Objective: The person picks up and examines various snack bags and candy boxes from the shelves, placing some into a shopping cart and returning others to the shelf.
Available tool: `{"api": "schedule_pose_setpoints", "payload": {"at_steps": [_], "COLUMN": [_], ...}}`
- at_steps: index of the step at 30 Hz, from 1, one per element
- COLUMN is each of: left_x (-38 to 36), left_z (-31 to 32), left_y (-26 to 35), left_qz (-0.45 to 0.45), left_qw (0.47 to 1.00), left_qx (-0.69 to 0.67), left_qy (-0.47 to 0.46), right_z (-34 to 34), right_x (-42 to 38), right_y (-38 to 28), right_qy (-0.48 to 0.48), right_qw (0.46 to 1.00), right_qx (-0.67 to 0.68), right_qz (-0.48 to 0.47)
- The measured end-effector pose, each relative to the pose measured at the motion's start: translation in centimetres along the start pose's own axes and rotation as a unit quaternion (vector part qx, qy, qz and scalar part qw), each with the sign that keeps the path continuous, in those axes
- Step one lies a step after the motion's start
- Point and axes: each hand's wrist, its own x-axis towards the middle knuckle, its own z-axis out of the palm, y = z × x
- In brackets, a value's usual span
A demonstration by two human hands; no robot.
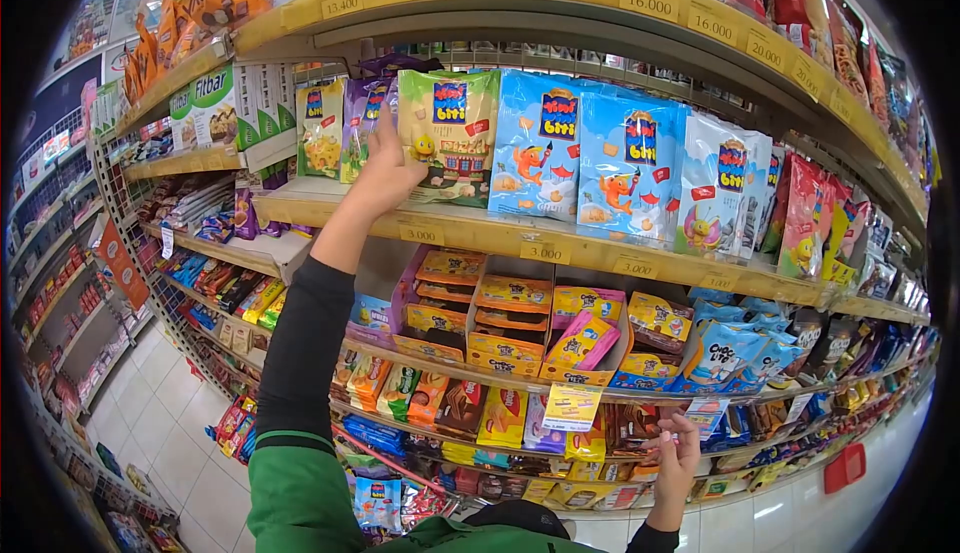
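Note:
My left hand (385, 175) reaches up to the middle shelf, fingers stretched upward at the left edge of a green snack packet (450, 143). Its thumb lies apart, over that packet's lower left front. Behind the fingers is a purple-and-green packet (355, 138), partly covered. A yellow-and-green packet (320, 133) stands at its left. To the right are a blue packet (535, 148), another blue packet (630, 168) and a white one (720, 188). Low at the right, my right hand (677, 458) hangs before the lower shelves, fingers loosely bent and apart, holding nothing.
A yellow price rail (580, 255) edges the middle shelf. Below it are open boxes of small yellow packs (507, 318) and blue pouches (725, 353). A yellow tag (572, 408) hangs from a lower rail. Another shelf overhangs above. A red object (845, 468) is on the floor at right.

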Motion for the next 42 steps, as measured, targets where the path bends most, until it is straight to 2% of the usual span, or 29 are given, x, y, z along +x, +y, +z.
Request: {"api": "schedule_pose_setpoints", "payload": {"at_steps": [2, 5, 8, 11, 17, 20, 23, 26, 27, 29, 30, 32, 34, 38, 42], "left_x": [0.4, 0.8, 0.7, 1.1, 1.3, 1.1, 0.5, -1.3, -2.5, -6.2, -8.0, -12.1, -16.6, -26.7, -38.3], "left_z": [0.8, 0.9, 0.8, 1.3, 1.5, 1.6, 0.9, 0.6, -0.1, -2.0, -3.2, -5.8, -7.9, -12.0, -13.4], "left_y": [-1.4, -2.2, -1.7, -2.6, -2.8, -2.9, -0.8, -0.4, -0.1, 1.2, 0.5, -1.0, -2.3, -8.6, -13.6], "left_qz": [0.023, 0.027, -0.006, -0.023, -0.018, -0.009, -0.046, 0.091, 0.131, 0.123, 0.168, 0.154, 0.059, -0.107, -0.253], "left_qw": [0.996, 0.984, 0.989, 0.994, 0.988, 0.986, 0.976, 0.939, 0.935, 0.930, 0.914, 0.887, 0.854, 0.805, 0.685], "left_qx": [-0.063, -0.172, -0.138, 0.005, 0.062, 0.039, -0.116, -0.168, -0.154, -0.136, -0.144, -0.136, -0.169, -0.069, 0.051], "left_qy": [0.052, 0.038, 0.053, 0.105, 0.137, 0.164, 0.179, 0.285, 0.291, 0.320, 0.340, 0.414, 0.489, 0.579, 0.681], "right_z": [0.2, 0.1, 0.3, 0.5, 0.2, 0.0, -0.1, -0.2, -0.6, -1.9, -2.2, -2.4, -2.9, -4.0, -3.8], "right_x": [0.0, 0.0, 0.1, 0.1, -0.1, -0.2, -0.3, -0.4, -0.4, -0.4, -0.4, -0.7, -0.7, -0.3, 0.2], "right_y": [-0.1, -0.1, -0.2, -0.3, 0.1, 0.2, 0.4, 0.2, 0.4, 1.1, 1.1, 0.9, 1.0, 1.5, 2.0], "right_qy": [0.001, 0.000, 0.001, 0.002, 0.006, 0.009, 0.015, 0.021, 0.022, 0.023, 0.038, 0.068, 0.090, 0.112, 0.099], "right_qw": [1.000, 1.000, 1.000, 1.000, 1.000, 1.000, 1.000, 0.999, 1.000, 1.000, 0.999, 0.997, 0.995, 0.991, 0.993], "right_qx": [0.005, 0.014, 0.013, 0.015, 0.014, 0.002, 0.016, 0.021, 0.010, -0.014, -0.003, 0.016, 0.003, -0.009, -0.015], "right_qz": [0.004, 0.015, 0.021, 0.017, 0.020, 0.016, 0.019, 0.020, 0.016, 0.011, 0.014, 0.032, 0.047, 0.075, 0.066]}}
